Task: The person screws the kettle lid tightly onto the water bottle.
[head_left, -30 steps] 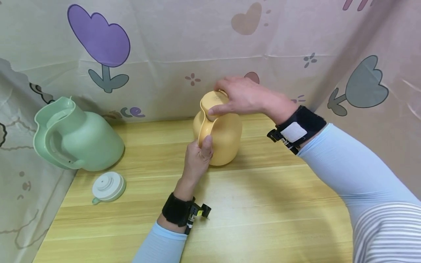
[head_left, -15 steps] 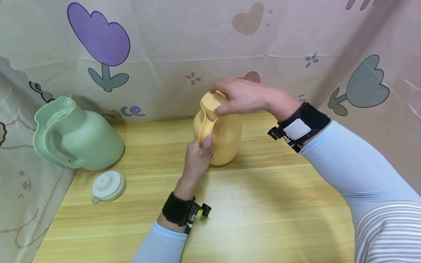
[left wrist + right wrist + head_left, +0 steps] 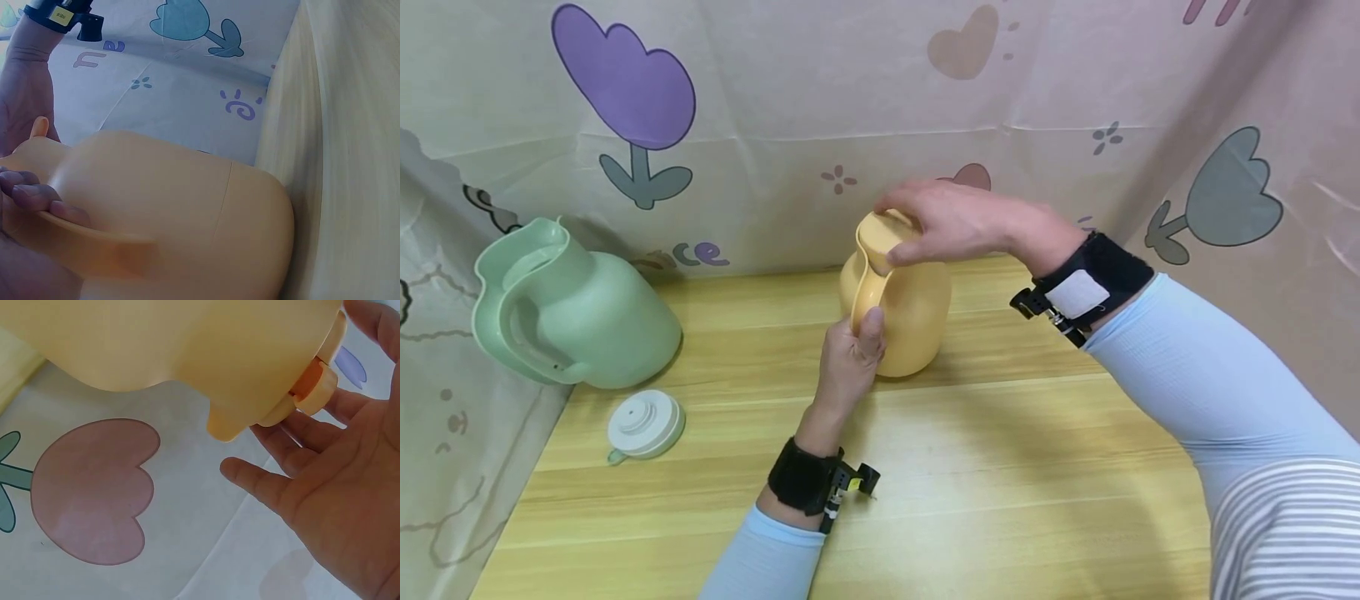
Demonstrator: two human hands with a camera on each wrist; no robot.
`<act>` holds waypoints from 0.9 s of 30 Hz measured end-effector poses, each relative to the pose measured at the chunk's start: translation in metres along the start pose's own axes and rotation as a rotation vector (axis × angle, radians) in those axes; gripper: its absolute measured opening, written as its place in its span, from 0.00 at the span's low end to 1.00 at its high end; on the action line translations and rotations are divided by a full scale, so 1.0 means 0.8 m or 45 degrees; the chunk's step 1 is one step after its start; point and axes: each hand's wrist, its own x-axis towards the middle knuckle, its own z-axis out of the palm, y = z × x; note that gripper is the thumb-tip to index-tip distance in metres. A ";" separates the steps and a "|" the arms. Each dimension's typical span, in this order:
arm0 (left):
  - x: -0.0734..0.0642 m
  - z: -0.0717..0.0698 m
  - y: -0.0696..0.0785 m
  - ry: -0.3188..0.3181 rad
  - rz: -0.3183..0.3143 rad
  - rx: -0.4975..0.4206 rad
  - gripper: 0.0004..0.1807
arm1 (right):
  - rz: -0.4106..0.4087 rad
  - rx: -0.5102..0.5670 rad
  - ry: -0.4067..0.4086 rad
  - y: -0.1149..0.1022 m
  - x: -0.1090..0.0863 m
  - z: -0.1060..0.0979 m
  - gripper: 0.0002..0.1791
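Observation:
A yellow thermos jug [image 3: 917,325] stands upright toward the back of the wood-grain table. My left hand [image 3: 848,360] grips its handle [image 3: 119,247], thumb on top and fingers wrapped beneath, as the left wrist view shows. Over the jug's mouth, my right hand [image 3: 958,221] holds the round yellow lid [image 3: 880,235] between thumb and fingers. In the right wrist view the fingers of the right hand [image 3: 350,481] reach behind the lid's small tab [image 3: 319,390], and the little finger sticks out clear of the jug. The lid sits in the mouth, partly covered by the right hand.
At the left a green thermos jug [image 3: 602,321] stands without a lid, its handle toward me. In front of it lies a white-and-green lid [image 3: 646,423] with its underside up. A printed curtain [image 3: 760,100] hangs close behind the table [image 3: 1000,492].
The right hand has turned slightly on the lid, its thumb shifting right and its fingertips left. The left hand and both jugs hold their places.

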 end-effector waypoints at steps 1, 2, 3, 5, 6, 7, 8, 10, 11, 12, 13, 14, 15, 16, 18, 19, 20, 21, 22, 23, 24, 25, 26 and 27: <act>0.000 0.000 0.000 0.000 0.003 -0.001 0.44 | 0.001 -0.005 -0.006 0.000 0.000 -0.001 0.39; 0.000 0.000 0.001 0.001 0.006 -0.003 0.45 | 0.011 -0.010 -0.005 -0.001 0.000 -0.001 0.39; 0.000 0.001 0.001 0.001 0.008 -0.002 0.45 | 0.031 -0.014 0.001 -0.001 -0.001 -0.001 0.39; 0.001 0.001 0.001 -0.002 0.012 -0.003 0.44 | 0.086 -0.033 0.028 -0.002 -0.001 0.001 0.41; 0.001 0.001 0.001 -0.004 0.014 -0.004 0.44 | 0.118 -0.044 0.045 -0.003 -0.001 0.002 0.43; 0.001 0.001 0.001 -0.005 0.015 -0.004 0.44 | 0.148 -0.055 0.064 -0.004 0.000 0.003 0.45; 0.001 0.001 0.001 -0.007 0.016 -0.003 0.44 | 0.173 -0.066 0.084 -0.004 0.000 0.004 0.47; 0.002 0.002 0.001 -0.013 0.017 -0.005 0.44 | 0.207 -0.093 0.116 -0.006 0.001 0.006 0.50; 0.002 0.002 0.001 -0.012 0.016 -0.004 0.44 | 0.216 -0.104 0.123 -0.006 0.001 0.007 0.50; 0.002 0.002 0.001 -0.010 0.013 -0.003 0.44 | 0.218 -0.103 0.126 -0.006 0.001 0.007 0.51; 0.002 0.001 0.001 -0.010 0.012 -0.003 0.45 | 0.215 -0.092 0.125 -0.006 0.001 0.007 0.51; 0.002 0.001 0.001 -0.010 0.008 0.000 0.45 | 0.204 -0.074 0.116 -0.006 0.001 0.007 0.51; 0.002 0.001 0.001 -0.008 0.005 0.002 0.45 | 0.187 -0.053 0.107 -0.006 0.001 0.006 0.50; 0.002 0.001 0.000 -0.005 0.002 0.006 0.45 | 0.166 -0.026 0.094 -0.006 0.001 0.005 0.49; 0.001 0.000 -0.001 -0.004 0.001 0.013 0.45 | 0.114 0.022 0.069 -0.007 0.001 0.003 0.44; 0.001 0.000 -0.001 -0.005 0.004 0.015 0.45 | 0.090 0.039 0.057 -0.007 0.001 0.001 0.41; 0.001 0.000 -0.001 -0.005 0.009 0.017 0.45 | 0.073 0.043 0.047 -0.008 0.002 0.000 0.38; 0.001 0.000 -0.001 -0.006 0.014 0.014 0.45 | 0.067 0.036 0.041 -0.009 0.002 -0.001 0.36; 0.001 0.000 -0.001 -0.005 0.018 0.011 0.45 | 0.069 0.027 0.038 -0.010 0.003 -0.002 0.34; 0.001 0.000 -0.001 -0.004 0.023 0.009 0.45 | 0.083 0.009 0.039 -0.011 0.003 -0.002 0.33; 0.001 0.001 -0.001 -0.003 0.026 0.003 0.45 | 0.100 -0.003 0.042 -0.012 0.003 -0.002 0.32; 0.001 0.001 -0.001 -0.004 0.031 -0.002 0.45 | 0.123 -0.019 0.048 -0.013 0.004 -0.001 0.32; 0.000 0.001 -0.001 -0.001 0.032 -0.004 0.45 | 0.148 -0.034 0.058 -0.014 0.004 0.000 0.33; 0.000 0.001 -0.001 0.001 0.032 -0.008 0.45 | 0.172 -0.045 0.071 -0.015 0.005 0.001 0.34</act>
